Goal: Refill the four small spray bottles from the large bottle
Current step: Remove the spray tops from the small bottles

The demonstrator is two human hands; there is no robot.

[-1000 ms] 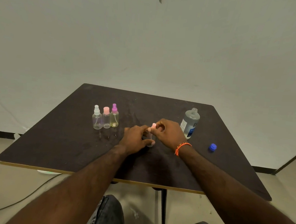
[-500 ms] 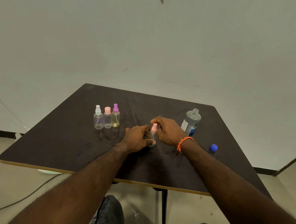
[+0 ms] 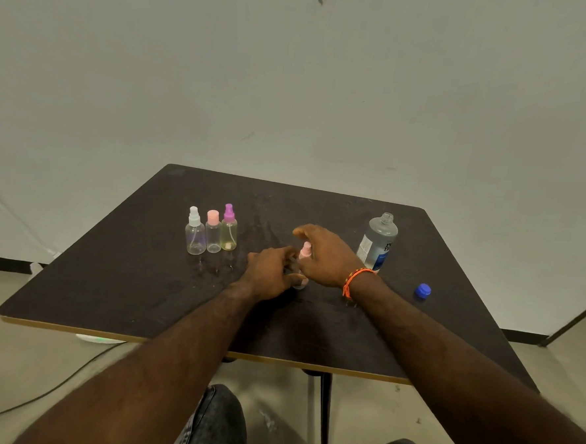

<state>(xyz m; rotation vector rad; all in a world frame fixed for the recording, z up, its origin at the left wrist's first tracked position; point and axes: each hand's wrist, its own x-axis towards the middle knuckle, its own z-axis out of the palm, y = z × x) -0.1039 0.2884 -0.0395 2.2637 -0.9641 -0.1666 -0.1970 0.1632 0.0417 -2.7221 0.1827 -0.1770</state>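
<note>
a small clear plastic spray bottle (image 3: 301, 272) with a pale pink nozzle stands upright near the middle of the dark, matte, scuffed table (image 3: 116, 279). the left hand (image 3: 270, 274) grips its lower body with curled fingers, coming in from 7 o'clock. the right hand (image 3: 324, 254) is at the nozzle from 4 o'clock, its fingers arched over the top; whether they pinch the nozzle or only hover round it cannot be told. a braided orange band (image 3: 356, 280) circles the right wrist.

at 10 o'clock from the hands three more small bottles stand in a tight row, sides just beside one another: a round-bodied clear one with a white sprayer (image 3: 195, 231), a straight-sided one with a flat pink cap (image 3: 213, 232), and a yellowish one with a purple sprayer (image 3: 229, 228).

at 2 o'clock stands the large bottle (image 3: 376, 242), grey, smooth and cylindrical with sloped shoulders, a white and blue label and a bare threaded neck. its ribbed blue cap (image 3: 423, 290) lies apart on the table at 3 o'clock, near the right edge.
</note>
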